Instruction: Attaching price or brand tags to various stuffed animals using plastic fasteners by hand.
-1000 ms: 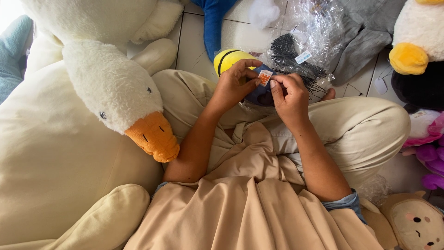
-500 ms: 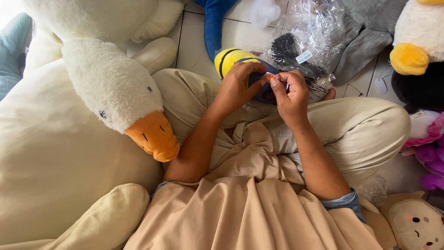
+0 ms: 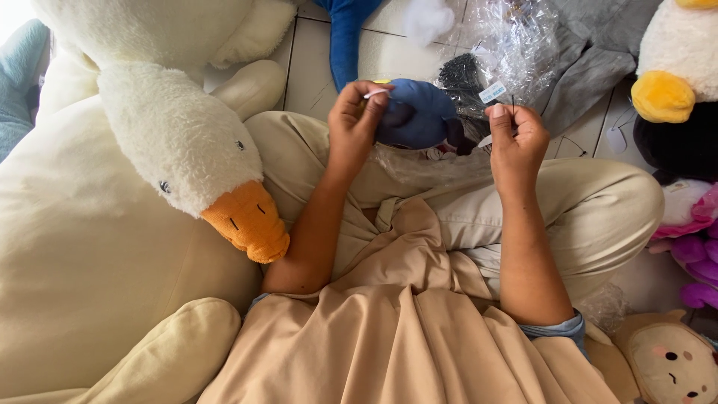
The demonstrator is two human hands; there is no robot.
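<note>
Nearest to the camera is the person's lap, a spread of beige cloth (image 3: 396,337) over crossed legs, with both bare forearms rising from it. At the bottom right a small cream plush face (image 3: 673,363) peeks out beside the knee, and to the left a huge white goose plush (image 3: 176,142) lies with its orange bill (image 3: 247,222) pointing down toward the left elbow. Further up, the left hand (image 3: 355,123) is closed around the small blue plush toy (image 3: 417,114), fingers curled over its left side, and a thin white tag edge (image 3: 376,93) sticks out between the fingertips. The toy is held up above the knees, between the two hands. The right hand (image 3: 516,142) is apart from the toy, just to its right, with thumb and forefinger pinched shut on something very thin and dark — too fine for me to name. Behind the hands lies a crinkled clear plastic bag (image 3: 516,45) holding a bundle of thin black strands (image 3: 460,75), resting on the pale tiled floor (image 3: 310,67). Farthest back are a blue plush limb (image 3: 345,34), a tuft of white stuffing (image 3: 426,19), grey fabric (image 3: 591,60), and at the right edge a black-and-white plush with a yellow beak (image 3: 660,95) — plus pink and purple toys (image 3: 695,239) below it.
</note>
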